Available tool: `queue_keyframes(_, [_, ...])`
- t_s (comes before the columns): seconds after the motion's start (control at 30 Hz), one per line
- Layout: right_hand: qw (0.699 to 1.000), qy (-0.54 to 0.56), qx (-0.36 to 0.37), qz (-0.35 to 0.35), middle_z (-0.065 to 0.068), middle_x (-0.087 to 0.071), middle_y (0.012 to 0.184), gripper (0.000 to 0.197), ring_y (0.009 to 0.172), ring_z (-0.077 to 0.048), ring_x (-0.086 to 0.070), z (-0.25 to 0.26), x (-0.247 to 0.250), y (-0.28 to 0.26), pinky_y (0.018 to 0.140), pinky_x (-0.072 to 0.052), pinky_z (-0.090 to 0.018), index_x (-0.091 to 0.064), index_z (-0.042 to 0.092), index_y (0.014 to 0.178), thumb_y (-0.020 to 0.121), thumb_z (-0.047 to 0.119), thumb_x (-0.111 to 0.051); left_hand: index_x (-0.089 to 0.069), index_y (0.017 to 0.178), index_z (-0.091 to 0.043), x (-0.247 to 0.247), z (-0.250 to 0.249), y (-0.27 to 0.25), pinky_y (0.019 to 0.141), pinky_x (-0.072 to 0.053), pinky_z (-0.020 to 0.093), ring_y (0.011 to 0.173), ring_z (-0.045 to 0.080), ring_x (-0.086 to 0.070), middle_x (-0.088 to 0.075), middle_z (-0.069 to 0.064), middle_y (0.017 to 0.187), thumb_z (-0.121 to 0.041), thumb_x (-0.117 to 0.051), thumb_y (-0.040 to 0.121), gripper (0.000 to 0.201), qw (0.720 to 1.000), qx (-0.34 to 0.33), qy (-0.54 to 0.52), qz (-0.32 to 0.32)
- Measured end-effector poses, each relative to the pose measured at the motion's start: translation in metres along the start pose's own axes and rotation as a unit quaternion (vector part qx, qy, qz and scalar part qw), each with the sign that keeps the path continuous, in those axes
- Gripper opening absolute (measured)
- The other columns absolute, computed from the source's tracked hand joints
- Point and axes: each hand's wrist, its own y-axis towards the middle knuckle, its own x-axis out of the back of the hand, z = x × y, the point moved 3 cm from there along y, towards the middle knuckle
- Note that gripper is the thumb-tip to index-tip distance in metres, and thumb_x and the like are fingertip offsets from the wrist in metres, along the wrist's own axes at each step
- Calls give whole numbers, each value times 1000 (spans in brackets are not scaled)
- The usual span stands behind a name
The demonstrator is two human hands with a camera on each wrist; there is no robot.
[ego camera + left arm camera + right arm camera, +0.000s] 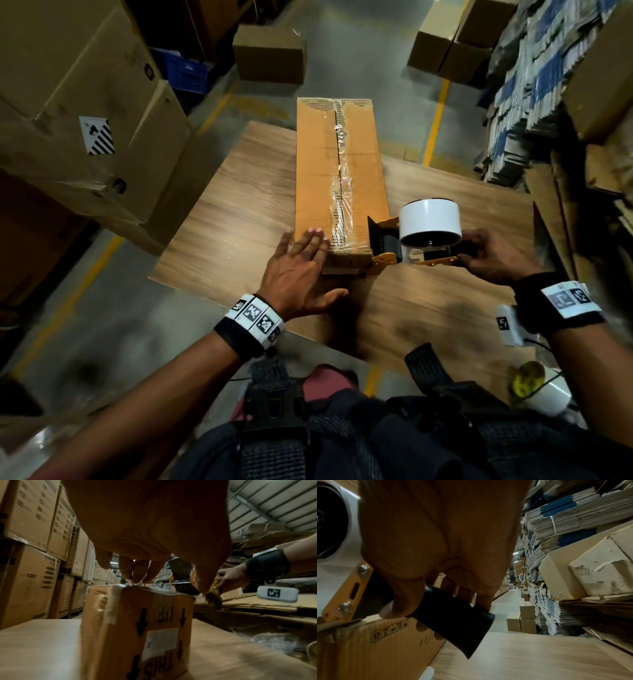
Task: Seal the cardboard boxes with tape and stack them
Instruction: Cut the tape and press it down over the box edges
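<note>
A long narrow cardboard box (329, 171) lies lengthwise on the wooden table (239, 219), with clear tape running along its top seam. My left hand (301, 260) presses flat with straight fingers on the box's near top edge; the left wrist view has the fingertips (137, 574) touching the box (137, 628) top. My right hand (493, 253) grips the black handle (453, 622) of a yellow tape dispenser (404, 246) carrying a white tape roll (430, 222). The dispenser's head sits at the box's near right corner.
Large stacked cartons (85, 120) stand left of the table. Smaller boxes (270, 54) sit on the floor beyond, more (452, 51) at the back right. Bundles of flattened cardboard (534, 85) crowd the right side. A white roll (544, 394) lies near my right forearm.
</note>
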Motion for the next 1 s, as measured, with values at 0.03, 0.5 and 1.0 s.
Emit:
queue_keyframes(0.03, [1000, 6, -6, 2, 25, -72, 69, 54, 66, 16, -63, 4, -2, -1, 62, -47, -7, -68, 32, 80, 82, -21, -61, -10, 166, -10, 1, -11, 6, 130, 0, 50, 161, 23, 0, -5, 11, 174, -87, -18, 92, 108, 1000, -26, -2, -6])
queue_keyframes(0.5, [999, -1, -52, -5, 41, -61, 61, 51, 62, 24, -56, -21, 24, -22, 59, -46, -7, -64, 35, 84, 87, -16, -65, -13, 167, -11, -24, -42, 32, 130, -12, 42, 161, 20, -7, -9, 8, 174, -74, -39, 94, 100, 996, -71, -36, -38])
queue_keyframes(1.0, [995, 86, -24, -31, 14, -77, 89, 36, 86, -8, -72, -29, 23, -47, 84, -58, -46, -79, 34, 86, 85, -2, -78, -33, 162, -13, -24, -41, 35, 129, -20, 41, 157, 18, -25, -29, 6, 170, -54, -56, 99, 78, 979, -63, -138, -134])
